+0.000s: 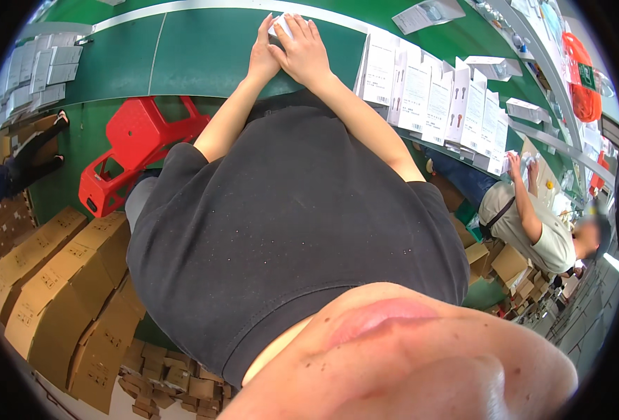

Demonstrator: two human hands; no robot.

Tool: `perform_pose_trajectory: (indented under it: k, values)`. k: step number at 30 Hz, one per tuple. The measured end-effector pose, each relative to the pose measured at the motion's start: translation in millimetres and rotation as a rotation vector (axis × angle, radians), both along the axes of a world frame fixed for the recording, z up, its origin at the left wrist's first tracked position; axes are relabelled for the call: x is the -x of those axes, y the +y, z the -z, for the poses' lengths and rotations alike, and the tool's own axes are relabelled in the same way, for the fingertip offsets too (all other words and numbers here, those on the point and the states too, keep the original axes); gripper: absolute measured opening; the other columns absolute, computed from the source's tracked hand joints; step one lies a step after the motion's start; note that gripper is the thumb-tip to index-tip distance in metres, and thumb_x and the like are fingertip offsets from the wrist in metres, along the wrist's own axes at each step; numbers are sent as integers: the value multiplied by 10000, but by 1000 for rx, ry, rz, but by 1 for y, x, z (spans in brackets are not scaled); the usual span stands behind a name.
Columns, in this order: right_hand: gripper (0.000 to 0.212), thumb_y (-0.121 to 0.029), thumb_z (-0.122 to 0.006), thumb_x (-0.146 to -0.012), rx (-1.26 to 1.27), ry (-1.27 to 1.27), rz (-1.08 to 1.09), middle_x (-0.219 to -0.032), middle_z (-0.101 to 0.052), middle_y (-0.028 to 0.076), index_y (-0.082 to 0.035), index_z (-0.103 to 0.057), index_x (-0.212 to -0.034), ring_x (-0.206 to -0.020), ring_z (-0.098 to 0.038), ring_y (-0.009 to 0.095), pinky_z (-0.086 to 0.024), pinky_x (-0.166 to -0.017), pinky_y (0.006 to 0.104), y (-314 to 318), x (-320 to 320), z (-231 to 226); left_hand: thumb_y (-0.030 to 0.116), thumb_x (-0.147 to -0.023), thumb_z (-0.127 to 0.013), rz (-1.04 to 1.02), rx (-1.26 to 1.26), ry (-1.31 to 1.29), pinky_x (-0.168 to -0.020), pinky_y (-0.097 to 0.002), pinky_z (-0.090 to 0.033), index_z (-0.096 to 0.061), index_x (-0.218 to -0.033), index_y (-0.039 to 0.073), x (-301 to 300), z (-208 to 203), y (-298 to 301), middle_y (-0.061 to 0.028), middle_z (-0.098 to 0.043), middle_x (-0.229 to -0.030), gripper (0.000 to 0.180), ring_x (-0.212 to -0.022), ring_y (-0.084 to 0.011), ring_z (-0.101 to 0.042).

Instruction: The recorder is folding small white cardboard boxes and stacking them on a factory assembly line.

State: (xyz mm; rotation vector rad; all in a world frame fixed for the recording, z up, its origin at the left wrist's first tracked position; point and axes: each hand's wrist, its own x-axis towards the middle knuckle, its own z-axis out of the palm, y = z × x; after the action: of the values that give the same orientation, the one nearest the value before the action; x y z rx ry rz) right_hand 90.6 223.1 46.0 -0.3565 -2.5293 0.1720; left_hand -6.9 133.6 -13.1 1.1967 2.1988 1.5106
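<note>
A small white box [281,26] is between my two hands over the green tabletop [211,52]. My left hand [262,56] is on its left side, fingers pointing toward the table's far edge. From the right, my right hand [301,50] lies over the box with its fingers curved on it and its thumb reaching toward my left hand. Most of the box is hidden by my fingers. To the right of my right forearm stands a row of upright white printed cartons [435,98], packed side by side.
Beyond the row lie loose white cartons [491,68]. More white cartons [43,66] are stacked at the far left. A red plastic stool [138,133] stands left of me, near brown cardboard boxes [64,280]. At right, a co-worker [526,217] handles something at the same table.
</note>
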Motion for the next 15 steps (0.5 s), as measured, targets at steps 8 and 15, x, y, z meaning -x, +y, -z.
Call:
perform_pose_trajectory:
  k: [8,15]
  values:
    - [600,-432,-542,-978,28,-133,4,-1525,-410,196,-64,-481,-1447,-1456,-332,357,-233,-1200,506,3,-4,5,88,-846,-747,10,-35,29,-987,-360,-491,-265,-1558,156,1,2,2,-156,-513,-1466,862,-1226,-312,-589]
    - [630,-438,-524,-986,29,-145,-36,-1556,-362,194,-50,-435,-1475,-1475,-287,360,-204,-1201,518,-1,1,5,86,-848,-738,33,-59,-5,-994,-360,-481,-298,-1550,150,6,2,-7,-163,-508,-1455,831,-1204,-307,-584]
